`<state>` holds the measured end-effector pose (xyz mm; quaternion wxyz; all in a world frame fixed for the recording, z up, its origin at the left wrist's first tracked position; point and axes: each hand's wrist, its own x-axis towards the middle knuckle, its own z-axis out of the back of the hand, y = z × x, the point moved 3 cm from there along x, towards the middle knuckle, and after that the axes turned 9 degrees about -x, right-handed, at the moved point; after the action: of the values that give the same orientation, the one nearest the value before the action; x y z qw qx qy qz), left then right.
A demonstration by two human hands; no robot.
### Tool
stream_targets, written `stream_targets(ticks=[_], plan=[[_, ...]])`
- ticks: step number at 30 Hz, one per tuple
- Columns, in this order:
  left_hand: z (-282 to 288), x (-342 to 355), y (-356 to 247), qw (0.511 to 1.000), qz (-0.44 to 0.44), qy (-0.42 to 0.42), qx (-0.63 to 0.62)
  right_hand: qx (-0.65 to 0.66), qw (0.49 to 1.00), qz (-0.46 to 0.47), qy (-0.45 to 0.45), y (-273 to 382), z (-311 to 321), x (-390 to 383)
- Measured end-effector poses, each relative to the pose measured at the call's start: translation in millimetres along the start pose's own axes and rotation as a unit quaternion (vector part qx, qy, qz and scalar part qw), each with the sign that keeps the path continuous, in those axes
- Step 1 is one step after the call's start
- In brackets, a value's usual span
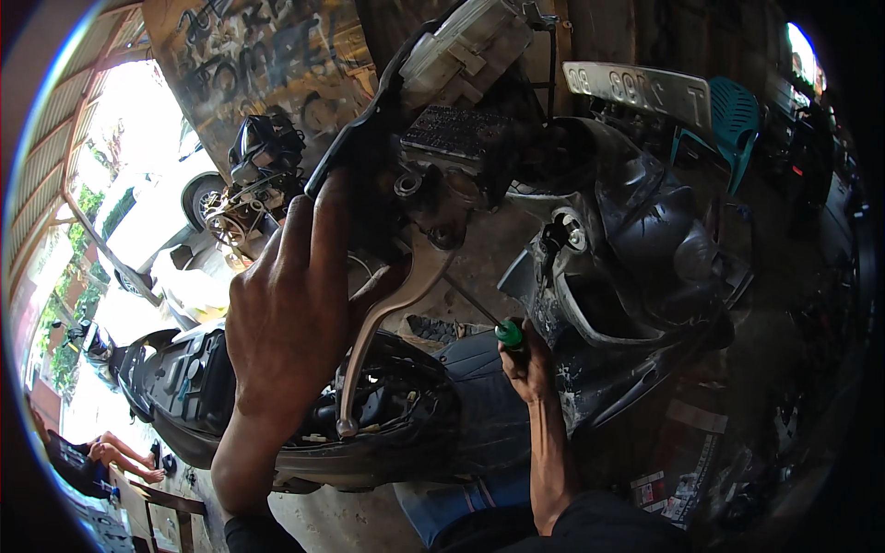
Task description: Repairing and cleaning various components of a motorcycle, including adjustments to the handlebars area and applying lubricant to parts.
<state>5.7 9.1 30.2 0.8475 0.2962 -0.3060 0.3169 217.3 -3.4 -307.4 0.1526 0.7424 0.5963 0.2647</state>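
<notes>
right hand (532,369) sat low, its fingers clenched around a screwdriver with a green handle and thin metal shaft (510,335). long axis of the tool slanted up and to the left, tip end close under a dark, grimy metal pivot housing (446,232); could not tell whether it touched. a curved, silver-coloured metal lever (401,292) lay between the hands, running from the housing down and leftward to its rounded end. left hand (286,318) was nearer to it, just on its left, fingers bent up toward the long black plastic panel (369,120); fingertips partly hidden, so could not tell what they grasped. from the right fingers, lever lay up and left, the shaft bridging that gap.
</notes>
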Motion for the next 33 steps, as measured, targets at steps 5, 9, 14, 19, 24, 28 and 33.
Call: stream_targets(ticks=[5, 9, 14, 19, 24, 28, 33], plan=[[1.2, 1.5, -2.1, 1.0, 0.006, 0.002, -0.01, 0.088, 0.993, -0.015, -0.071, -5.3, 11.6, -4.3], [3.1, 2.3, -3.2, 1.0, 0.0, 0.0, -0.01, 0.085, 0.995, 0.009, 0.042, -9.1, 9.3, -6.8], [2.2, 2.0, -3.0, 1.0, 0.011, 0.024, 0.004, 0.107, 0.993, -0.024, -0.046, -11.1, 7.6, -10.6], [3.4, 2.9, -2.1, 1.0, 0.006, 0.018, 0.001, 0.008, 0.999, 0.041, 0.003, 2.0, -2.9, -6.4], [3.3, 3.1, -3.1, 1.0, 0.008, 0.019, -0.011, 0.048, 0.99, 0.028, -0.13, 2.8, 3.3, -2.6], [5.2, 2.4, -3.8, 0.999, 0.009, 0.028, -0.018, 0.023, 0.998, 0.061, -0.001, 6.8, -1.7, -1.4], [4.7, 3.4, -3.9, 0.999, 0.013, 0.026, -0.022, 0.06, 0.995, 0.016, -0.081, 0.6, 6.3, -4.5]])
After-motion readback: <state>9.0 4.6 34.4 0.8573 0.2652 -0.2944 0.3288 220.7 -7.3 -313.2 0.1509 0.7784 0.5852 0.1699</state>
